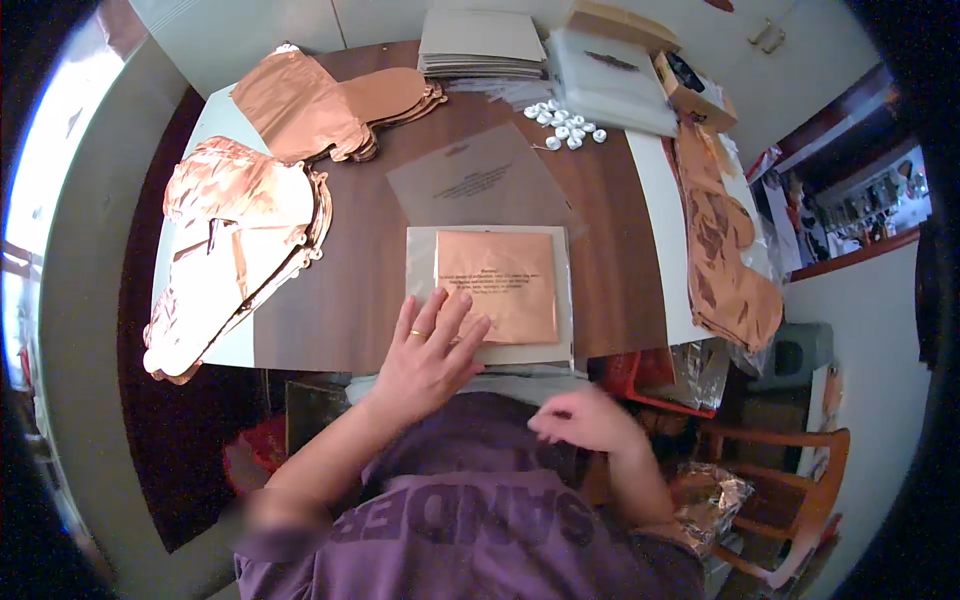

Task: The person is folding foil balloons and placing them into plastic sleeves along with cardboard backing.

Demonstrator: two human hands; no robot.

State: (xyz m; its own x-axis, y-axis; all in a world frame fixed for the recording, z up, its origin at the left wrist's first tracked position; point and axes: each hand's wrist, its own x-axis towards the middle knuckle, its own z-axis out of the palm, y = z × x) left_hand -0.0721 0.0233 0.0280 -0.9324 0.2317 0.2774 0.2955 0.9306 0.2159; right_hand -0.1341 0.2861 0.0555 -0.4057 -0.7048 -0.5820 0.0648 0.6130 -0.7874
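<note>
My left hand lies with spread fingers on a folded, copper-coloured foil piece, a ring on one finger. A clear plastic bag with dark print appears to cover the folded piece. Beneath it is a pale grey card, close to the table's near edge. My right hand is off the table in front of my body, its fingers bent and blurred by motion. Just beyond the card, another clear printed bag lies flat on the brown table.
Copper foil balloons lie in stacks at the left, far left and right. At the back are a stack of grey cards, a pile of clear bags and several small white rolls. A wooden chair stands lower right.
</note>
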